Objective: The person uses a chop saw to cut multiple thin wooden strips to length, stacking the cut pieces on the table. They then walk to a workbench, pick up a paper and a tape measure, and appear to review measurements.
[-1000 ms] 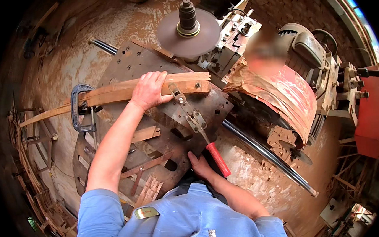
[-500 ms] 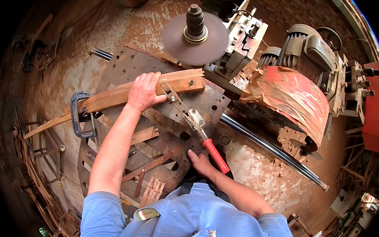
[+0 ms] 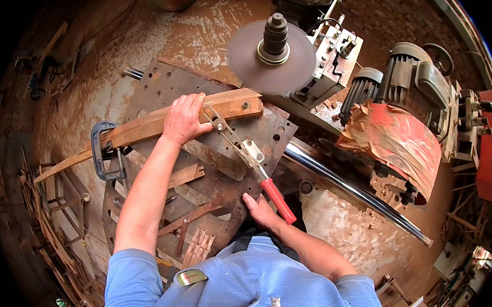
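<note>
My left hand [image 3: 183, 119] is wrapped over the top of a long curved wooden piece [image 3: 237, 104], beside a lever clamp [image 3: 247, 150] with a red handle [image 3: 277, 199]. The wood lies along a drilled steel jig plate [image 3: 215, 200], with a dark C-clamp [image 3: 96, 151] round it further left. My right hand [image 3: 259, 209] holds the plate’s lower edge, just left of the red handle, its fingers partly hidden. Beyond the wood a grinding or cutting disc [image 3: 244, 57] sits on a vertical spindle; whether it turns I cannot tell.
Steel rails [image 3: 361, 194] run diagonally under the plate. On the right stand electric motors [image 3: 407, 73], a red guard [image 3: 403, 138] with torn peeling covering and a red housing [image 3: 488, 167]. Wooden strips [image 3: 51, 244] are stacked at the left. Shavings lie on the floor around the machine.
The jig plate, wood and my hands have shifted left along the rails relative to the disc and motors, which now appear further right in the view. My grip looks the same.
</note>
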Demonstrator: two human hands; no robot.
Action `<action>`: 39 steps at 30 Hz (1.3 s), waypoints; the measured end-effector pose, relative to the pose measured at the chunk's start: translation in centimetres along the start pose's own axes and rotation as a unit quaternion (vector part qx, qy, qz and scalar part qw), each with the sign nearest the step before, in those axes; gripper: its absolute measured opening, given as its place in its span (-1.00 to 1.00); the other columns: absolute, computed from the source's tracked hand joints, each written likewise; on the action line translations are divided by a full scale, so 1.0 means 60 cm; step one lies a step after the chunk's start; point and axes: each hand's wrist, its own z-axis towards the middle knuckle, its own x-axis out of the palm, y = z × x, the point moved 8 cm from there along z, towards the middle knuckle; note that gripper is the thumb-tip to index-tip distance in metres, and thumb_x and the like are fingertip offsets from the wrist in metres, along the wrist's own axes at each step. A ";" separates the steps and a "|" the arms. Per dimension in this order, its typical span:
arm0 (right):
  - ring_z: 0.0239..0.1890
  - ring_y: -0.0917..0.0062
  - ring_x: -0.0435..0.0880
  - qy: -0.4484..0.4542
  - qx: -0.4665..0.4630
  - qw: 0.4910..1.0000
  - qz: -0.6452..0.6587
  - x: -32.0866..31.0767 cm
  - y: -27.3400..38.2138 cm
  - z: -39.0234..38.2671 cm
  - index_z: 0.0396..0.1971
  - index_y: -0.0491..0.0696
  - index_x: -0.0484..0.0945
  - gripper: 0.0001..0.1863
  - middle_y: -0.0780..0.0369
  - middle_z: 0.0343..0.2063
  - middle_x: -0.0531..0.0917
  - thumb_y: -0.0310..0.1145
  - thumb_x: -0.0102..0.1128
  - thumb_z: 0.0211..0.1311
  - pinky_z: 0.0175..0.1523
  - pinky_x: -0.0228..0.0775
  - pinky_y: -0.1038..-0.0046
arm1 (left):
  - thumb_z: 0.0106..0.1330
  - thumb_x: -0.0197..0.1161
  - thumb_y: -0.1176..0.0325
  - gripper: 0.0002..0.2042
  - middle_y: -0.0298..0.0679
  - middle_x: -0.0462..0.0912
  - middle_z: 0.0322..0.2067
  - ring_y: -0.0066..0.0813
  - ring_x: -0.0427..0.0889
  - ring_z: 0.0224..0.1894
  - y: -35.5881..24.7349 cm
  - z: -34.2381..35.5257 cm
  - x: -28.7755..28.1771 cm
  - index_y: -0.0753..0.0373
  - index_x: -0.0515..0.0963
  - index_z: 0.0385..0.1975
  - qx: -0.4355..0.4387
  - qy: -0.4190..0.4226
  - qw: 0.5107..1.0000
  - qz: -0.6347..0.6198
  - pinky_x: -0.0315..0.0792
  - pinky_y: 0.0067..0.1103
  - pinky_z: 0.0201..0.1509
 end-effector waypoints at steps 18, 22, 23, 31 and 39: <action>0.42 0.23 0.01 -0.004 0.012 0.998 -0.063 0.103 0.156 0.029 0.34 -0.29 -0.06 -0.05 -0.13 0.32 0.09 -0.01 0.17 0.17 0.44 -0.13 0.30 | -0.09 0.33 0.24 -0.27 -0.09 0.46 0.00 -0.14 0.42 0.07 0.130 -0.012 0.005 0.31 0.30 0.17 -0.031 0.084 0.996 -0.019 0.30 -0.34 0.18; 0.37 0.29 0.10 0.005 -0.039 0.996 -0.075 0.118 0.172 0.039 0.33 -0.24 0.02 -0.16 -0.04 0.28 0.19 -0.03 0.13 0.24 0.42 -0.08 0.33 | 0.17 0.13 0.24 -0.37 -0.05 0.40 0.06 -0.11 0.35 0.14 0.169 -0.016 0.012 0.31 0.21 0.27 -0.069 0.160 0.984 -0.045 0.21 -0.31 0.25; 0.32 0.34 0.19 -0.012 -0.045 0.994 -0.100 0.118 0.171 0.037 0.31 -0.19 0.10 -0.26 0.04 0.23 0.28 -0.06 0.10 0.29 0.39 -0.02 0.35 | 0.21 0.11 0.22 -0.39 -0.05 0.40 0.06 -0.11 0.36 0.13 0.177 -0.015 0.014 0.31 0.20 0.27 -0.072 0.164 0.982 -0.052 0.21 -0.31 0.25; 0.31 0.29 0.23 0.020 -0.021 0.999 -0.014 0.083 -0.003 0.092 0.32 -0.25 0.06 -0.21 0.00 0.23 0.31 -0.06 0.11 0.28 0.40 0.00 0.36 | 0.42 -0.03 0.09 -0.68 -0.22 0.57 -0.22 -0.19 0.48 -0.05 0.197 0.036 -0.002 0.10 0.47 0.02 -0.173 0.135 0.975 -0.016 0.33 -0.33 0.03; 0.03 0.46 0.48 0.042 0.071 0.996 -0.016 0.021 0.051 0.060 0.08 -0.26 0.39 -0.40 0.14 -0.01 0.54 0.04 -0.12 0.42 0.15 0.33 0.38 | 0.26 0.21 0.13 -0.66 -0.20 0.60 -0.29 -0.15 0.55 -0.18 0.132 -0.031 -0.287 0.25 0.49 -0.12 -0.109 -0.127 0.975 0.146 0.46 -0.35 -0.19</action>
